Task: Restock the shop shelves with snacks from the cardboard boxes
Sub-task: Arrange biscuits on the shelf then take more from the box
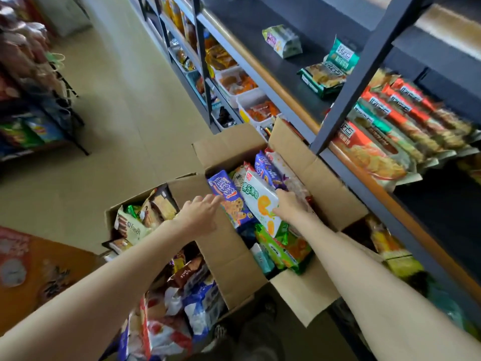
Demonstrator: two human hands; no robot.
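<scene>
Left hand (199, 213) is reaching over the box flap, fingers (216, 199) loose and straight, just touching the blue cookie pack (229, 196). Right beside it, the right hand (287, 205) is gripping the white-and-orange snack pack (263, 201), lying tilted in the open cardboard box (325, 188), below the dark shelves (286, 71).

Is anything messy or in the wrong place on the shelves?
Yes. On the dark shelf, a pale green pack sits alone and crooked, and the green packs near it lie in a loose heap. The orange packs below are lined up in a neat row.
</scene>
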